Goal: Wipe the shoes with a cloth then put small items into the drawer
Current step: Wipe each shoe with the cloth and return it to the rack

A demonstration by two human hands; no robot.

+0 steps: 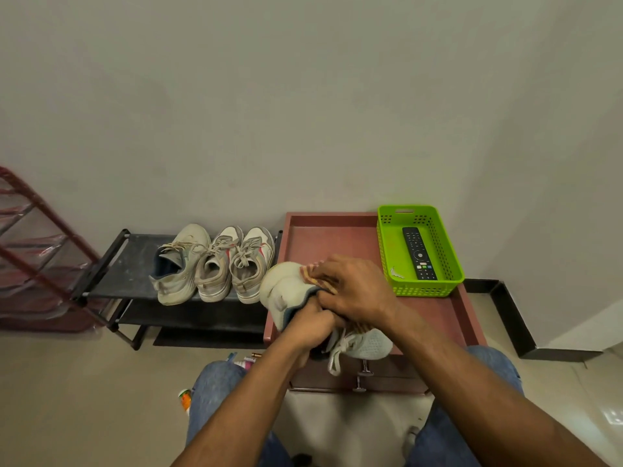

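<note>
Shoe (290, 294): pale sneaker, held above the near-left part of the worktop (337, 237), a red-brown tray-topped cabinet. Long axis runs far-left to near-right; which end is toe or heel cannot be told, laces (340, 348) hanging at the near-right end.
Left hand (312, 326): curled round the shoe's collar from the near side, gripping it.
Right hand (354, 288): fingers bent, pressing a striped cloth (312, 273) onto the shoe's upper face; this hand lies directly on the surface being wiped, so it is the wiping hand.
Three more shoes (215, 264): on a black rack (124, 264), left of the worktop.
Basket (451, 264): green, far-right on the worktop, holding a remote (419, 254).
Drawer (387, 370): below the worktop's near edge, apparently closed, with metal handles.
Stage, judged: wiping; drawer step not begun.
</note>
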